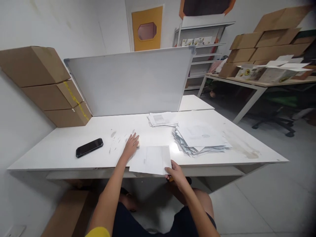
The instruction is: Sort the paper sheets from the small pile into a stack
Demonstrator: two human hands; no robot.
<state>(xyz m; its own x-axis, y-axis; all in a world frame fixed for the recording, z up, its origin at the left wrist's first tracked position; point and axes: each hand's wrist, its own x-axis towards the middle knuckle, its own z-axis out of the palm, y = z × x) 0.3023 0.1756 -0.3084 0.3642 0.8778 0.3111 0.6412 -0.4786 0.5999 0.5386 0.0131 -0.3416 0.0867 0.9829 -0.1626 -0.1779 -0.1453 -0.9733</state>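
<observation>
A white sheet of paper (151,159) with faint print lies at the table's front edge, its lower part hanging over. My right hand (176,174) pinches the sheet's lower right corner between thumb and fingers. Something small and yellow shows below that hand, too hidden to name. My left hand (131,145) rests at the sheet's upper left corner with its fingers spread; a small pale edge peeks out beside it. To the right sits a thick, uneven stack of papers (202,136). Behind the sheet is a smaller paper pile (163,119).
A black phone (89,147) lies on the white table (66,140) at left. Cardboard boxes (61,95) are stacked at the back left, beside a leaning whiteboard (130,82). Another table with boxes (268,46) and an office chair (276,120) stand at right.
</observation>
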